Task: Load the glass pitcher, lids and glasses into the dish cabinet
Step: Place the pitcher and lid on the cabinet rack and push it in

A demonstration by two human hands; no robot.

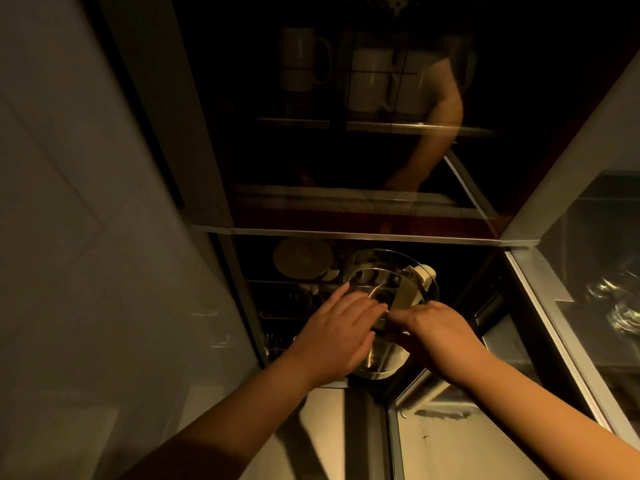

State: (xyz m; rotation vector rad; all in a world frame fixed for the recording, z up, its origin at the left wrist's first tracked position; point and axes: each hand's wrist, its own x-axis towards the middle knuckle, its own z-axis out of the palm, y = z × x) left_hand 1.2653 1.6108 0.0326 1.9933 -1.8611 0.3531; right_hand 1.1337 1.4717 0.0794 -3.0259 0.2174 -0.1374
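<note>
- Two hands meet on the glass pitcher [388, 289], which lies tilted at the mouth of the dish cabinet's [346, 233] lower compartment, its wide rim turned toward the back and its pale lid part [417, 278] on the right side.
- Left hand [341, 332] rests across the near side of the pitcher's wall with its fingers nearly straight and spread; the grip is released, pressing rather than closing.
- Right hand [438, 336] reaches in from the right with its fingers curled round the pitcher's near edge, the grip grasping the glass.
- Behind and left of the pitcher, a round pale plate [301, 258] stands on edge in the same compartment.
- Above, behind dark glass, pale mugs [303, 58] sit on an upper shelf, and an arm is reflected there.
- At far right, clear glasses [620, 303] glint dimly behind the open glass door [571, 271].
</note>
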